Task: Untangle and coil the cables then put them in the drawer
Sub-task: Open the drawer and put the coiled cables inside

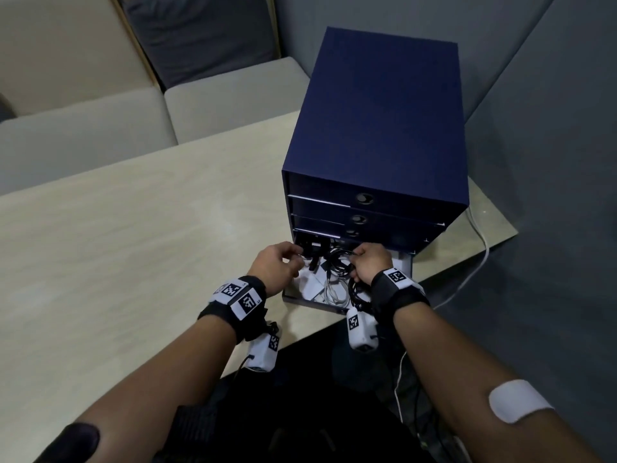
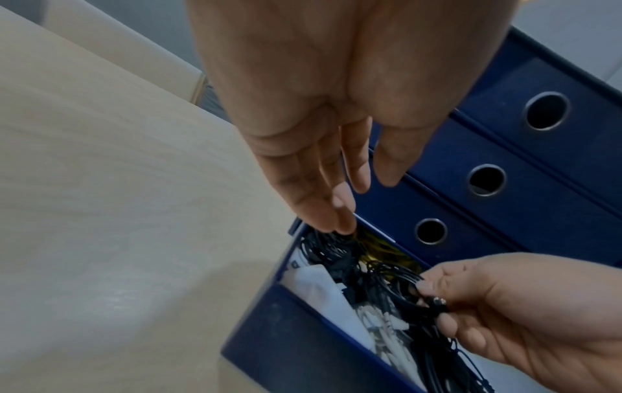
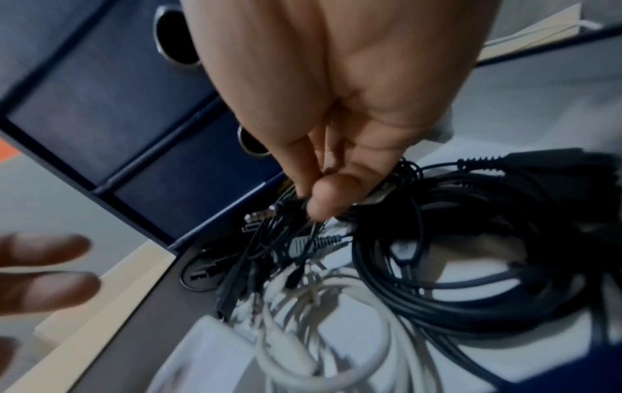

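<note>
Drawers stacked in a dark blue box-shaped cabinet (image 1: 374, 121) stood at the right end of the pale wooden table (image 1: 133, 212); its bottom drawer (image 1: 293, 297) was pulled out toward the near edge, likely for access. Inside lay tangled black and white cables (image 3: 437, 279), without a common axis. The right hand (image 1: 370, 262) pinched thin black strands (image 2: 403, 289); the left hand (image 1: 275, 265) hung slack, fingers reaching into the back left corner.

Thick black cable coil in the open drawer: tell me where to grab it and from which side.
Grip the thick black cable coil across its bundled strands at the near arc, coming from above: the open drawer walls block the sides. It lies flat; closing round all the loops should keep them together. The right hand is nearest, though it already pinches a thin black cable.
</note>
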